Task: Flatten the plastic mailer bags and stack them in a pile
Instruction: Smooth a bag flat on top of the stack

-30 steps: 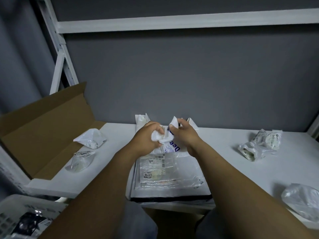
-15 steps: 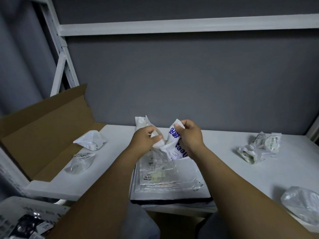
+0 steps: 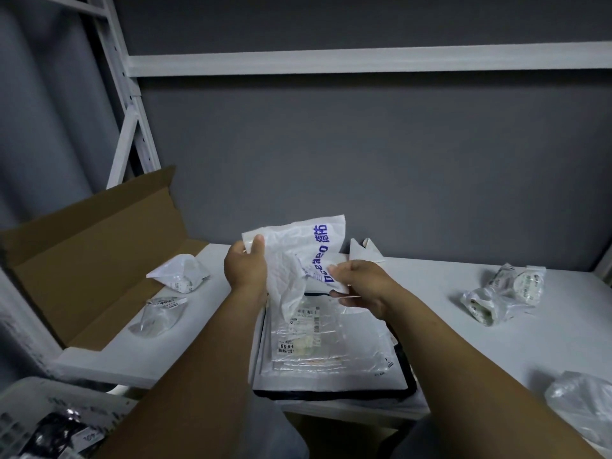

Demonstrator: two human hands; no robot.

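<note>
The white table point(image 3: 430, 293) carries an open cardboard box point(image 3: 92, 260) at its left edge. The pile of flattened bags point(image 3: 331, 352) lies at the centre front of the table. The white mailer bag point(image 3: 298, 250), printed in blue, is held partly unfolded in the air above the pile. The left hand point(image 3: 245, 270) pinches its upper left corner; the right hand point(image 3: 361, 286) pinches its lower right edge. Crumpled bags point(image 3: 178, 276) lie beside the box, and further crumpled clear bags point(image 3: 496, 296) lie at the right.

Dim grey wall point(image 3: 364, 154), white metal shelving frame point(image 3: 132, 104), white tabletop point(image 3: 430, 293)
</note>
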